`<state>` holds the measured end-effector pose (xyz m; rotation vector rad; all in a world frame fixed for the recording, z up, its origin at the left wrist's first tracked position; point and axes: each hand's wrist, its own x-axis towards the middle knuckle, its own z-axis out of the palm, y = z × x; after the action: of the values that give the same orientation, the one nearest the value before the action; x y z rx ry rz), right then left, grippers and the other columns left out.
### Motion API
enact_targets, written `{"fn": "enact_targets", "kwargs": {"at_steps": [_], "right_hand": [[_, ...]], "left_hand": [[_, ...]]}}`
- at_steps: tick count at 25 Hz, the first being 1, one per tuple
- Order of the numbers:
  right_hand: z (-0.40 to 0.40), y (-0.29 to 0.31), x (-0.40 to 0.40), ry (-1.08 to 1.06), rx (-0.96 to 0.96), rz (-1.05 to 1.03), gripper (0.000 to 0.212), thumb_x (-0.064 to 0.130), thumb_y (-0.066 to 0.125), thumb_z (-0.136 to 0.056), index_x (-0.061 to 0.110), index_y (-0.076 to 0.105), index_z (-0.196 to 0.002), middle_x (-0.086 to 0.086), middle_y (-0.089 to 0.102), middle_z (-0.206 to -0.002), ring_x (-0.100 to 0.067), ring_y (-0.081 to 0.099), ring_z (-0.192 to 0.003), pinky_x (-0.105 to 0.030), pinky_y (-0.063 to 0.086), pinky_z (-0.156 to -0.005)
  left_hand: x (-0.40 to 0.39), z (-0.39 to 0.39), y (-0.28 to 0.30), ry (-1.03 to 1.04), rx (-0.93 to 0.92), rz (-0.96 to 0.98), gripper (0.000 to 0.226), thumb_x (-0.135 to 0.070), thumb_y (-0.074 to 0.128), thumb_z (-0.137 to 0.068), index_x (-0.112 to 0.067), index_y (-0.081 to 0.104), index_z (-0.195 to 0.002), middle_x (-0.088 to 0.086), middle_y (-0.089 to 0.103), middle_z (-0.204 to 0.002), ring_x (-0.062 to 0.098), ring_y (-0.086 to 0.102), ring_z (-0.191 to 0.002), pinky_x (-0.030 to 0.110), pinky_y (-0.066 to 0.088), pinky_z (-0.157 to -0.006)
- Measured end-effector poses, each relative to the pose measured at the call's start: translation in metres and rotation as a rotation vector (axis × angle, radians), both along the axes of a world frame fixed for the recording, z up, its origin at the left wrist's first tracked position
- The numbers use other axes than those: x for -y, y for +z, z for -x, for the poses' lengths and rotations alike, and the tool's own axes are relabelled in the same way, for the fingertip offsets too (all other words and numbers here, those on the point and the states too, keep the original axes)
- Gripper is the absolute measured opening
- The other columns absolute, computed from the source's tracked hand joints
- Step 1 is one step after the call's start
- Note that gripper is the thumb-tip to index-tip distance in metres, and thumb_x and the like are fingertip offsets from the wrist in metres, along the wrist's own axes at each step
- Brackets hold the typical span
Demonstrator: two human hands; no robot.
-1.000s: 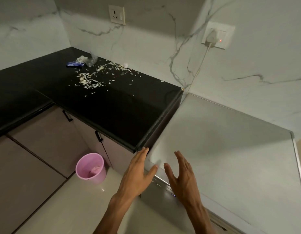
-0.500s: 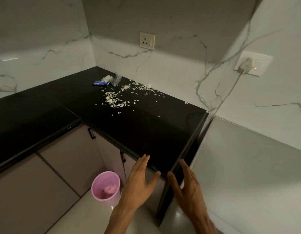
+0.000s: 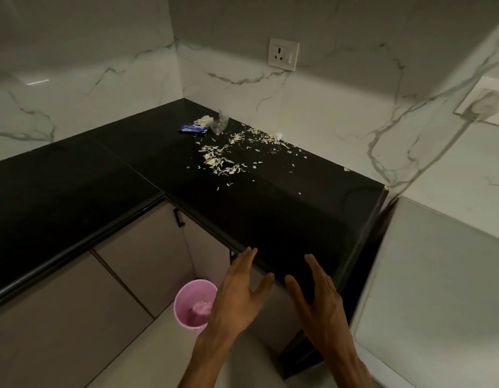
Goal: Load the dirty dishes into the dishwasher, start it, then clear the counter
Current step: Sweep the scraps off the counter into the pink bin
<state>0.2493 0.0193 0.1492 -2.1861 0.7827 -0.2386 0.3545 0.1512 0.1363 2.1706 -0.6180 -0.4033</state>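
Observation:
A black L-shaped counter (image 3: 270,214) fills the middle of the head view. Pale scraps (image 3: 228,161) lie scattered over its far part, beside a blue wrapper (image 3: 192,129), a crumpled clear wrapper (image 3: 220,124) and a wad of white paper (image 3: 204,120). My left hand (image 3: 237,295) and my right hand (image 3: 318,301) hover side by side at the counter's near edge, fingers straight and spread, holding nothing. The grey top of the dishwasher (image 3: 438,289) sits at the right, lower than the counter.
A pink bin (image 3: 193,303) with some waste inside stands on the floor under the counter's corner. Beige cabinet doors with black handles (image 3: 178,217) run below the counter. A wall socket (image 3: 283,54) is above the scraps; a plugged socket (image 3: 486,106) is at the far right.
The view has swung left from the dishwasher top to the counter. Both hands stay open and have shifted from the dishwasher's front edge to the counter's near edge.

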Motion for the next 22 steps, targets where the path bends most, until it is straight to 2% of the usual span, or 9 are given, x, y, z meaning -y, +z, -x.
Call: {"fn": "enact_targets", "kwargs": {"at_steps": [3, 8, 13, 17, 22], "right_hand": [[-0.016, 0.001, 0.010, 0.018, 0.004, 0.010, 0.081, 0.070, 0.040, -0.081, 0.035, 0.020, -0.151, 0.007, 0.023, -0.159, -0.017, 0.026, -0.145, -0.044, 0.032, -0.116], [-0.072, 0.011, 0.036, 0.140, -0.010, 0.005, 0.089, 0.077, 0.033, -0.075, 0.033, 0.020, -0.151, 0.007, 0.023, -0.159, -0.015, 0.022, -0.146, -0.045, 0.028, -0.117], [-0.120, 0.020, 0.056, 0.229, -0.030, -0.016, 0.077, 0.068, 0.040, -0.086, 0.037, 0.018, -0.152, 0.010, 0.022, -0.159, -0.015, 0.021, -0.146, -0.045, 0.026, -0.118], [-0.144, 0.010, 0.060, 0.263, -0.049, -0.066, 0.079, 0.074, 0.038, -0.082, 0.042, 0.014, -0.151, 0.008, 0.021, -0.159, -0.020, 0.020, -0.147, -0.049, 0.030, -0.115], [-0.186, 0.004, 0.057, 0.299, 0.005, -0.037, 0.080, 0.073, 0.038, -0.083, 0.037, 0.018, -0.151, 0.008, 0.024, -0.158, -0.016, 0.021, -0.146, -0.047, 0.031, -0.116]], "left_hand": [[0.011, -0.013, -0.001, 0.035, 0.018, 0.024, 0.070, -0.056, 0.052, -0.090, -0.038, 0.022, -0.151, -0.016, 0.022, -0.159, 0.010, 0.026, -0.144, 0.036, 0.027, -0.114], [0.023, -0.046, 0.009, 0.115, 0.064, 0.049, 0.068, -0.054, 0.050, -0.093, -0.037, 0.021, -0.151, -0.016, 0.017, -0.160, 0.006, 0.015, -0.147, 0.037, 0.025, -0.119], [0.036, -0.070, 0.015, 0.206, 0.105, 0.033, 0.065, -0.050, 0.048, -0.095, -0.033, 0.021, -0.152, -0.015, 0.015, -0.160, 0.006, 0.013, -0.147, 0.034, 0.022, -0.119], [0.040, -0.090, 0.004, 0.231, 0.097, 0.016, 0.065, -0.050, 0.049, -0.095, -0.031, 0.024, -0.152, -0.012, 0.018, -0.160, 0.008, 0.018, -0.147, 0.029, 0.024, -0.117], [0.036, -0.132, -0.002, 0.255, 0.097, 0.007, 0.065, -0.051, 0.051, -0.094, -0.031, 0.027, -0.151, -0.011, 0.023, -0.159, 0.016, 0.033, -0.142, 0.034, 0.032, -0.115]]}}
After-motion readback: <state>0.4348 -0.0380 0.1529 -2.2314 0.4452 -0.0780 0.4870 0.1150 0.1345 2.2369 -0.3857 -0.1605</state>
